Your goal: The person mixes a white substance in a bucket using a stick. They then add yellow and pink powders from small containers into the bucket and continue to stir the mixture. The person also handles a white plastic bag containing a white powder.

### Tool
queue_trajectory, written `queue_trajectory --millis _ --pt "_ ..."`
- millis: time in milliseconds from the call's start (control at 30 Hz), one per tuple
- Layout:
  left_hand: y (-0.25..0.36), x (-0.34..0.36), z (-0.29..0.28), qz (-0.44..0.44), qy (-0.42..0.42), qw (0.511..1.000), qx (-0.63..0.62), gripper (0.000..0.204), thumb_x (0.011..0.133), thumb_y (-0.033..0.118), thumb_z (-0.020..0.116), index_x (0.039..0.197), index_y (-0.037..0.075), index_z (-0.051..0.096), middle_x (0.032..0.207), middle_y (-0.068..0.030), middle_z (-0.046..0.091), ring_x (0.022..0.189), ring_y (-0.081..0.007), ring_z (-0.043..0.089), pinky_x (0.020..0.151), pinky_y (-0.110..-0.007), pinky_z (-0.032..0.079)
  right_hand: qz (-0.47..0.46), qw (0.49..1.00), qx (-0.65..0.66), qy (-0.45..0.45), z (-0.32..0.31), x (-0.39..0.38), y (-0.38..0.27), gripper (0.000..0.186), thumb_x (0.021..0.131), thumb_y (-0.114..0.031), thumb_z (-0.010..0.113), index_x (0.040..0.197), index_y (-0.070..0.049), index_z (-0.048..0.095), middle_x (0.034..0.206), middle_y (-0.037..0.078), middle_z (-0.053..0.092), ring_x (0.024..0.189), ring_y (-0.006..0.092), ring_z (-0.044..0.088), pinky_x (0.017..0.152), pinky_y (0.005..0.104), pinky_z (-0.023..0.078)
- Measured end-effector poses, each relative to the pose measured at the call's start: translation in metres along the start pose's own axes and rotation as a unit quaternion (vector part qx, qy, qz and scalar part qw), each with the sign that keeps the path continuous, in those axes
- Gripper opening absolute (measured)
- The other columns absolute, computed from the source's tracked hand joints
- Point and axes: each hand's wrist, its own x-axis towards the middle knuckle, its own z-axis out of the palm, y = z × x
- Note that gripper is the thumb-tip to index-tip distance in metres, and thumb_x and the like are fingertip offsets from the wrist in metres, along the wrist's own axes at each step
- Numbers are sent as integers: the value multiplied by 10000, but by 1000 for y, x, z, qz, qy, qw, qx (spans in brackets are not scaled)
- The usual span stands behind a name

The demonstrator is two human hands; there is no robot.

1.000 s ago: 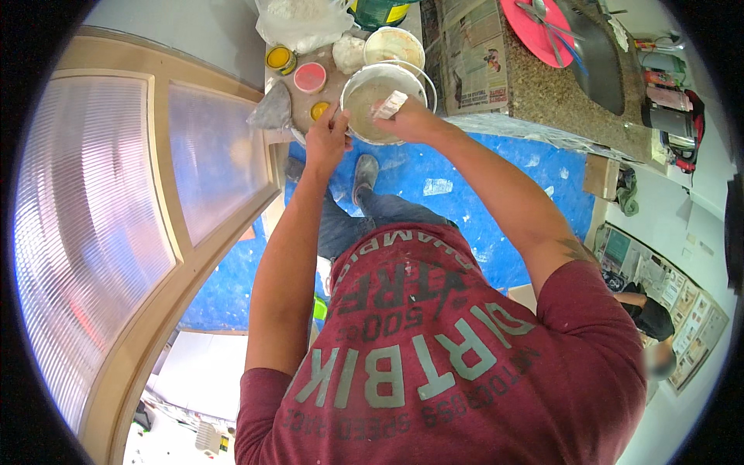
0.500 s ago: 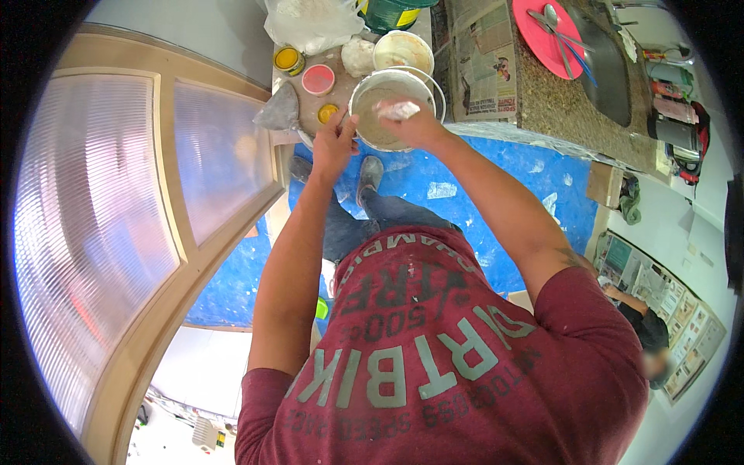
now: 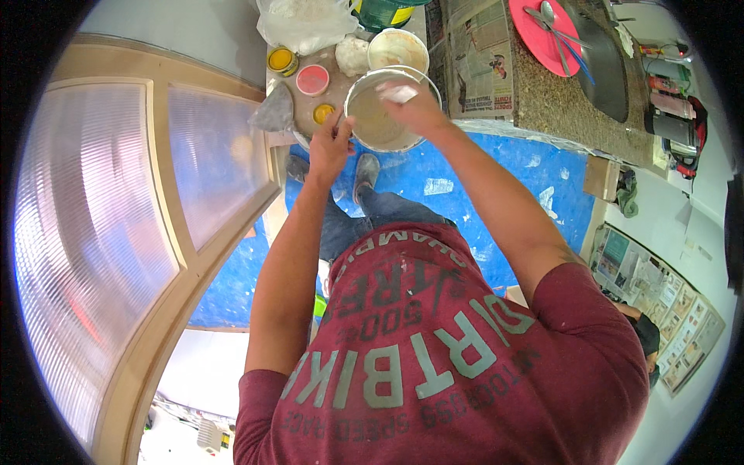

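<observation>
A white bucket (image 3: 364, 141) with greyish contents stands in front of me at the far side. Over its right half hovers my right hand (image 3: 418, 110), fingers bent around a small bright white thing (image 3: 400, 94) whose kind I cannot make out. My left hand (image 3: 332, 145) is at the bucket's left edge, thumb and forefinger closed at the rim. Just beyond that hand sits a small yellow tub (image 3: 323, 114). A grey plastic bag (image 3: 273, 110) lies to its left.
Behind are a second white bucket (image 3: 397, 51), a white plastic bag (image 3: 306, 27), a pink-topped tub (image 3: 312, 80) and a yellow tin (image 3: 282, 60). At right, a granite counter (image 3: 535, 108) holds a pink plate (image 3: 535, 43) with cutlery. A ribbed-glass door (image 3: 101, 209) borders the left.
My right hand, with the white thing, has shifted slightly away and to the right over the bucket. My left hand stays by the rim. The whole view has shifted a little.
</observation>
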Motion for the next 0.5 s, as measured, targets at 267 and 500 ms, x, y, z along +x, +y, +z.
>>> queue_trajectory --millis 267,500 --pt "6 -5 -3 -8 -13 1000 4 589 1054 390 622 1550 99 496 922 -62 661 685 -121 621 624 -288 582 16 998 -32 42 -2 1 -17 359 866 -262 742 1192 -111 730 1173 193 727 1111 358 687 986 437 535" --pt "8 -5 -4 -8 -4 1000 12 597 1059 400 604 1556 91 483 931 -78 675 676 -132 639 619 -294 591 41 998 -37 -33 -15 -7 -22 303 880 -197 791 1160 -93 746 1129 127 762 1049 220 726 940 344 568"
